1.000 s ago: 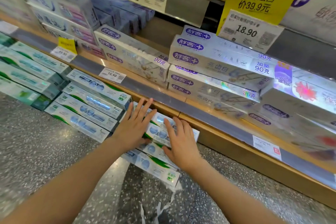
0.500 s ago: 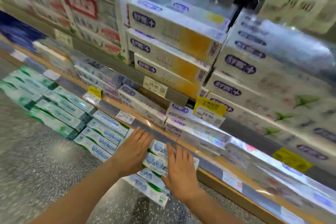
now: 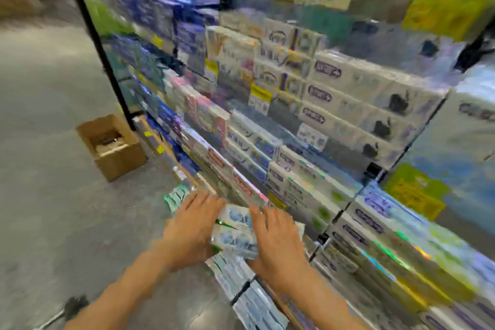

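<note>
A small stack of white-and-blue toothpaste boxes [image 3: 235,230] lies at the lowest shelf's front edge, low in the head view. My left hand [image 3: 191,225] rests against the stack's left end with its fingers stretched out along it. My right hand [image 3: 278,238] lies flat over the stack's right part, fingers straight and pointing at the shelf. More boxes of the same kind [image 3: 233,276] sit just below the hands. The picture is heavily blurred, so I cannot tell where either thumb lies.
Shelves packed with toothpaste boxes [image 3: 356,104] fill the right and centre. An open cardboard box [image 3: 112,147] stands on the grey speckled floor [image 3: 53,195] at the left, beside a black upright post [image 3: 101,43] at the shelving's end.
The view has swung up and to the left, bringing the aisle floor and cardboard box into sight. Both hands have stayed on the same stack of boxes, now closer together.
</note>
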The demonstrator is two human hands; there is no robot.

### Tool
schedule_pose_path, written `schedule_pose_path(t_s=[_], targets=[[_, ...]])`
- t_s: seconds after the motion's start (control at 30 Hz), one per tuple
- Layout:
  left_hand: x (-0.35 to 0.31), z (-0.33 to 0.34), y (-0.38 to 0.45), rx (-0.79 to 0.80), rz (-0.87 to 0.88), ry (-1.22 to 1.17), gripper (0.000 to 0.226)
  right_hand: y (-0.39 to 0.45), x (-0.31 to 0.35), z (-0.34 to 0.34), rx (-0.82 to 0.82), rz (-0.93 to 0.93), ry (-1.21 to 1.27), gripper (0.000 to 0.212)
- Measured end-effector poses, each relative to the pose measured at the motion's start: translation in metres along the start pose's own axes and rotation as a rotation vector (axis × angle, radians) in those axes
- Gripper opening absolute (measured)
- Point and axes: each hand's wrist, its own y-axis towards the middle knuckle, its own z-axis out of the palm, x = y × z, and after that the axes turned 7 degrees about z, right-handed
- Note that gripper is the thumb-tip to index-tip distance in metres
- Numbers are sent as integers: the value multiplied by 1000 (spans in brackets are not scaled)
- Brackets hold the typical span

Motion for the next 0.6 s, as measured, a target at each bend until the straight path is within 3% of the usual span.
schedule_pose_path(t_s=[0.13, 0.27, 0.43, 0.6], targets=[[4, -128, -17, -103, -77, 138, 76, 31, 41, -101, -143, -194, 25, 96], [2, -210, -63, -121, -187, 305, 80, 43, 94, -167, -249, -396, 22, 102], [-16, -270, -152, -77, -388, 477, 86, 34, 175, -200, -280, -662, 102, 90], [-25, -311, -274, 7, -600, 495, 80, 11, 288, -202, -303, -967, 195, 91]])
